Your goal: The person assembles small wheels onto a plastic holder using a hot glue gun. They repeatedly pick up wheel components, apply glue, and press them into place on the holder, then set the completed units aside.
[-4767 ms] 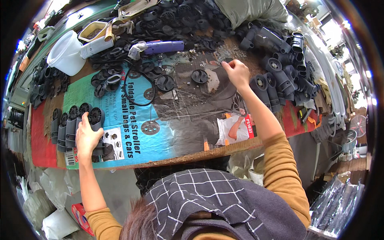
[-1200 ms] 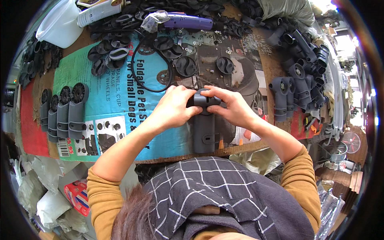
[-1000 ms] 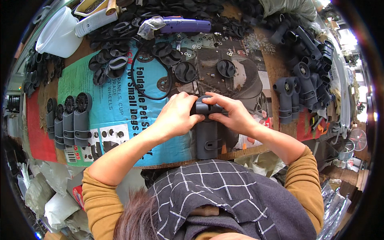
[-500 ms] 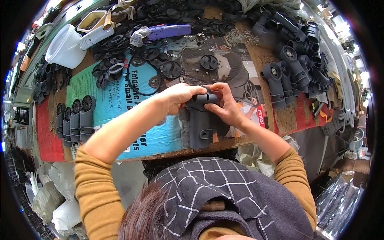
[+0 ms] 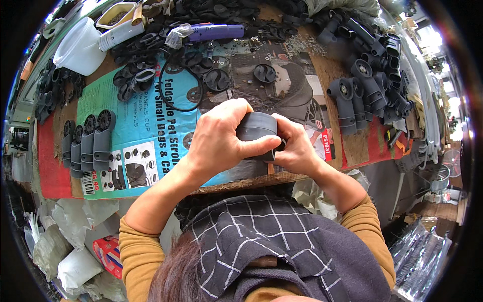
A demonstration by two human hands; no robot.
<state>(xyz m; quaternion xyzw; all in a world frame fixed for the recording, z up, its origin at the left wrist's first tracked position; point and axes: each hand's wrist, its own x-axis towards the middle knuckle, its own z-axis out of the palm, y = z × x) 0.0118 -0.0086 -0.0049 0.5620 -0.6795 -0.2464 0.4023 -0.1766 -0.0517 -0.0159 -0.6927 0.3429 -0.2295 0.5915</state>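
Between both hands, just above the table's front edge, is a dark grey plastic tube fitting point(image 5: 257, 124), its rounded end turned up. My left hand point(image 5: 219, 132) is closed around its left side, the thumb lying across the near face. Against its right side, my right hand point(image 5: 296, 146) is closed with bent fingers on the lower part. Much of the fitting is hidden by the fingers. Past my hands, two round black slotted caps point(image 5: 217, 79) lie on the printed cardboard point(image 5: 156, 126). Several similar fittings point(image 5: 95, 143) with ribbed round ends stand in a row at the left.
A purple power tool point(image 5: 216, 33) with a looping black cord lies at the back. Heaps of black parts point(image 5: 221, 12) fill the far side. Grey fittings point(image 5: 362, 85) are piled at the right. A white tub point(image 5: 79, 48) stands back left; plastic bags point(image 5: 78, 267) lie below the table.
The fitting has been tipped, so its tube no longer lies toward the table's front edge and its rounded end shows upward. My left hand has shifted its hold to the fitting's side.
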